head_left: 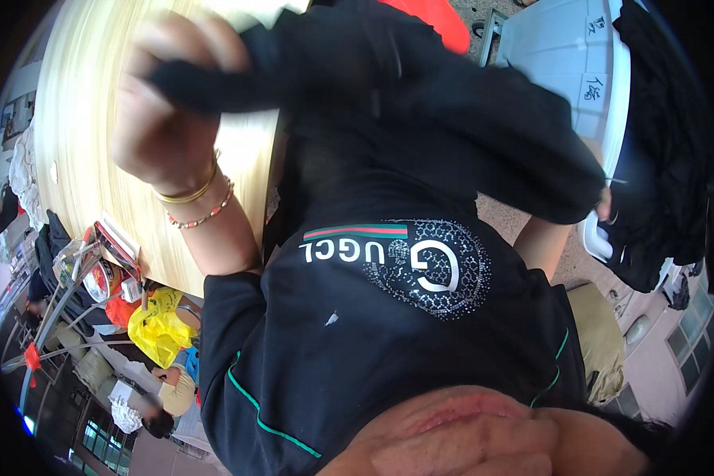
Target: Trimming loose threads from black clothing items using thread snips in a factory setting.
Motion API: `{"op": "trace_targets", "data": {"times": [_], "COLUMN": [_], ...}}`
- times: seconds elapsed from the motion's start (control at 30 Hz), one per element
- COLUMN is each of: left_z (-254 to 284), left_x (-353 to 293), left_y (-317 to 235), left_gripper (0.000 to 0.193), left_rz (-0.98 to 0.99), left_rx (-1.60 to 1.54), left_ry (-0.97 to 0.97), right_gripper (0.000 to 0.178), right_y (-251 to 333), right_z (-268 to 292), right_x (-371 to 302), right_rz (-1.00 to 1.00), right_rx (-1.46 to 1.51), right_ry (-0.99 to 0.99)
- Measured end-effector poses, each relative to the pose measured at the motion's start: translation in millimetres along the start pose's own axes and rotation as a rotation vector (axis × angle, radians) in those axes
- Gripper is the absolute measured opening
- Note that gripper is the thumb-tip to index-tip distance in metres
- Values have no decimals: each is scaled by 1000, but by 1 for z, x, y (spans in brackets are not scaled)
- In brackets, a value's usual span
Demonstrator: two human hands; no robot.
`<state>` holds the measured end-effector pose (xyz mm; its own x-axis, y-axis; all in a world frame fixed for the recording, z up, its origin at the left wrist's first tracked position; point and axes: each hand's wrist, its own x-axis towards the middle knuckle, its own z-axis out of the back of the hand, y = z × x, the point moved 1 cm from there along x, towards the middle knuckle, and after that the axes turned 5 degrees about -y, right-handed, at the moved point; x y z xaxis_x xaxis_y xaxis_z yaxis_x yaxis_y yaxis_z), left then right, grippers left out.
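A black garment point(436, 119) stretches across in front of me, smeared by motion, its exact kind hard to make out. At the upper left my left hand point(166, 119) is closed round a narrow dark end of it, above the wooden table. Two bracelets circle that wrist. The garment's other end covers most of my right hand point(604, 205), at the right beside the white bin. Only a few curled fingertips show there, against the cloth's edge. A thin pale sliver sticks out by them, too small to name.
The pale wooden table point(79, 119) lies at the left. A white plastic bin point(620, 111) stands at the right, with dark cloth point(662, 174) hanging over it. Something red point(432, 20) is at the far side. A yellow bag point(159, 325) and a seated person point(174, 389) appear lower left.
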<state>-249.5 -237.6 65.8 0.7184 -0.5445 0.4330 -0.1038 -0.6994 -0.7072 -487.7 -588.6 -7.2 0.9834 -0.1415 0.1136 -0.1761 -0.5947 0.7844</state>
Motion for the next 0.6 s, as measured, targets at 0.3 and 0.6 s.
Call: {"op": "trace_targets", "data": {"times": [0.3,0.6], "left_z": [2,-7], "left_x": [-34,-36], "left_y": [37,88], "left_gripper": [24,18], "left_rz": [1055,555], "left_rx": [793,1199], "left_ry": [364,161], "right_gripper": [24,28], "right_y": [-24,-61], "right_z": [1,-5], "right_x": [35,37], "right_rz": [-349,-327], "right_rx": [-631,-772], "right_ry": [-62,-172]}}
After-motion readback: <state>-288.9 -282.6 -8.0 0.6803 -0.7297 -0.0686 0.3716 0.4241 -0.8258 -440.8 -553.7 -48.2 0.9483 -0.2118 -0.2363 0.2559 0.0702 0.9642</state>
